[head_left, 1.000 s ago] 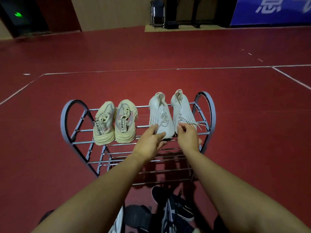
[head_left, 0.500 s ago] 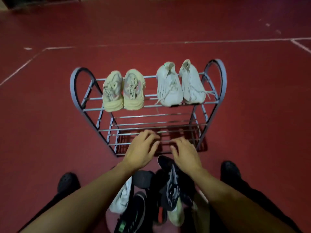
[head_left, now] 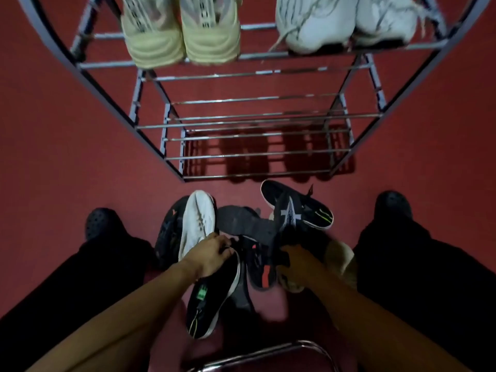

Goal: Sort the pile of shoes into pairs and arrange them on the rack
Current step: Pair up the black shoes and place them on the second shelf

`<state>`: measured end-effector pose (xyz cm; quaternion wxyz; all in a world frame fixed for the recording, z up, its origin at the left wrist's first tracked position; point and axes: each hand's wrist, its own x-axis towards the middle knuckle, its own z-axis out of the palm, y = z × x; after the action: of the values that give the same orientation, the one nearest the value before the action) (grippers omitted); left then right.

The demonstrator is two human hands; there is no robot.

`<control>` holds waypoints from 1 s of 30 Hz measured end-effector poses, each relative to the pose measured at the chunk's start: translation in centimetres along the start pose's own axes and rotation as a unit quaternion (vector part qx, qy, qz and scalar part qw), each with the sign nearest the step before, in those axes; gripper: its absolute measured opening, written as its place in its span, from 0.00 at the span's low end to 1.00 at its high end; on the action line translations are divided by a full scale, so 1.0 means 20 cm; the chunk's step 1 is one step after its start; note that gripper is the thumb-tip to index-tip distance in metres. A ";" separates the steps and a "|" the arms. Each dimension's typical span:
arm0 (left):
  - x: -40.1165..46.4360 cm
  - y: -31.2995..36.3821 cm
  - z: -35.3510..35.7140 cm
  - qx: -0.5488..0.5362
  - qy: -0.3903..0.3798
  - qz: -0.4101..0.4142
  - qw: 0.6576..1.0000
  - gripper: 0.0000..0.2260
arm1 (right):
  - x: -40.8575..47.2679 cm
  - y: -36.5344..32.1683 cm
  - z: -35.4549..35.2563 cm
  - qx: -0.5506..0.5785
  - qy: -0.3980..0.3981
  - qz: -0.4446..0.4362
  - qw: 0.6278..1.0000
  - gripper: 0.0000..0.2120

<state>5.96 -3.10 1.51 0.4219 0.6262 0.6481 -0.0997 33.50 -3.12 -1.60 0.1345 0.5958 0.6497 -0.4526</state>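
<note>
A metal shoe rack of thin chrome rails and a curved grey side frame stands on the smooth red floor. On its top shelf sit two pairs, toes toward the camera: a cream pair with thick ribbed rubber soles on the left, and a white knit pair with loose laces on the right. The lower shelves show only bare rails and striped shadows.

The pile of shoes lies on the floor between the person's dark-trousered legs, just in front of the rack. In it are a white shoe turned sole-up with a scuffed, smooth sole, a black shoe with a green mark at the far right, a dark shoe with a red patch, and a tan sole at the right edge.

The left hand grasps the collar of a black low-top with a white rim, fingers curled over its edge. The right hand reaches into the dark shoes with fingers curled; blur and shadow hide what it grips, so I cannot tell its state. A curved chrome tube crosses the bottom edge.
</note>
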 end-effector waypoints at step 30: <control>-0.18 0.08 -0.15 -0.392 -0.073 0.005 0.917 0.21 | -0.21 -0.41 -0.09 0.120 0.218 -0.217 0.944 0.11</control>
<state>5.62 -3.37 6.38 0.6803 0.4047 0.5995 0.1187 27.86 -3.51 5.86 -0.1840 0.5365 0.7173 -0.4048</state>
